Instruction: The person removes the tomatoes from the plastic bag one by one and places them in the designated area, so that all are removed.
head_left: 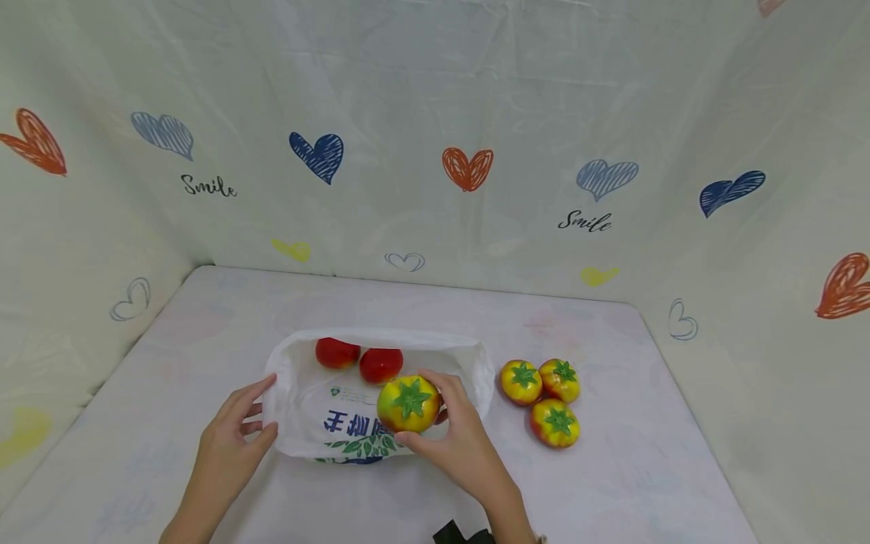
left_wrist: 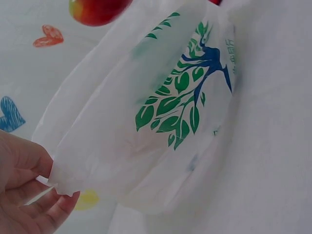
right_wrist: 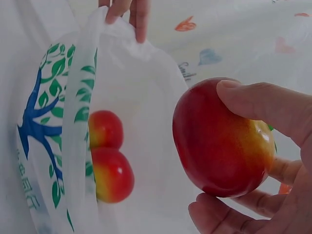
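Observation:
A white plastic bag printed with green leaves lies with its mouth spread wide. My left hand holds the bag's left rim; in the left wrist view its fingers are at the plastic edge. Above the bag's opening, my right hand grips a red-and-yellow persimmon-like fruit, its green star-shaped top facing the head camera. The right wrist view shows the thumb on this fruit's red side. Inside the bag lie two red fruits, one on the left and one beside it.
Right of the bag, three similar fruits sit clustered on the pale table: one at left, one behind, one in front. A heart-printed curtain stands behind. Some black object shows at the bottom edge.

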Action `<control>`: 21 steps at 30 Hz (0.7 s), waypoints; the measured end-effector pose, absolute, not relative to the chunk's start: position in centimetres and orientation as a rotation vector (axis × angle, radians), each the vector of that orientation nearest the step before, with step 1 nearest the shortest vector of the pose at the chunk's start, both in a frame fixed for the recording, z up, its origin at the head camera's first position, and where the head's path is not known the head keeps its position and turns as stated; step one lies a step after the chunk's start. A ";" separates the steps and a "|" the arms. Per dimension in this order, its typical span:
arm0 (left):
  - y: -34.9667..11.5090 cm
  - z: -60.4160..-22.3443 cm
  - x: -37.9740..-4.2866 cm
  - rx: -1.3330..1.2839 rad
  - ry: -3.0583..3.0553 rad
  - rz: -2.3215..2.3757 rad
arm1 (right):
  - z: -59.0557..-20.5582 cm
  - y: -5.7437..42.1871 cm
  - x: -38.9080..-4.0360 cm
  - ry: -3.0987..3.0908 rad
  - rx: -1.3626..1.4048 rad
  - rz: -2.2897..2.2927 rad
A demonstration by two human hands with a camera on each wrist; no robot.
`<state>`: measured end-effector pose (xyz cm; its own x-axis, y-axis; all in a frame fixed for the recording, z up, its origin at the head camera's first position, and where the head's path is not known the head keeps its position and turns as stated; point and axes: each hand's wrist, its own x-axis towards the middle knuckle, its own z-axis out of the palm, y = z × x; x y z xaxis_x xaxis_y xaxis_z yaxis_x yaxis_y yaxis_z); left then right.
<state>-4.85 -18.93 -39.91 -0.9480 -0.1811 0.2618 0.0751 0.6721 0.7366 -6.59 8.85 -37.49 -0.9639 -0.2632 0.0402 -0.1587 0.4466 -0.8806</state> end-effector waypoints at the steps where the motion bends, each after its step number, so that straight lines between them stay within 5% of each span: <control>1: -18.9 -39.9 -4.9 0.088 -2.582 -1.155 | -37.5 9.1 -6.5 2.589 -0.370 -1.565; 21: -18.9 -39.6 -4.8 0.134 -2.661 -1.128 | -39.1 14.4 -5.7 2.778 0.009 -1.590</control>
<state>-4.84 -18.87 -39.56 -0.9650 -0.1797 0.1908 0.0121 0.6966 0.7174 -5.66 14.41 -39.15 -0.9982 0.0342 0.0488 -0.0247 0.5067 -0.8618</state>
